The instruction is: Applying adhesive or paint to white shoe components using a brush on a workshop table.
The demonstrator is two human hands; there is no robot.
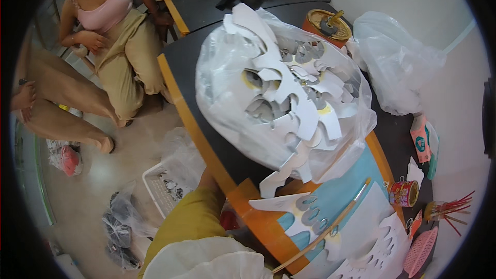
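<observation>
Neither of my hands shows in the head view. In front of me a large clear plastic bag (222,103) lies open on the dark table, heaped with white cut-out pieces (297,98), several with grey rounded parts and yellowish patches. Nearer, a long thin brush (330,227) with a wooden handle lies slantwise over more white pieces. One flat white sheet with scalloped cut-outs (369,253) rests beside it on a light blue surface (330,191). At the lower edge are pale, rounded, layered shapes (206,258); I cannot tell what they are.
Right of the bag stand a round tin (328,27), a white plastic bag (395,62), a tissue pack (421,139), a small red tin (404,193) and a jar of red sticks (439,210). Two seated people are at left. A white basket (155,186) sits on the floor.
</observation>
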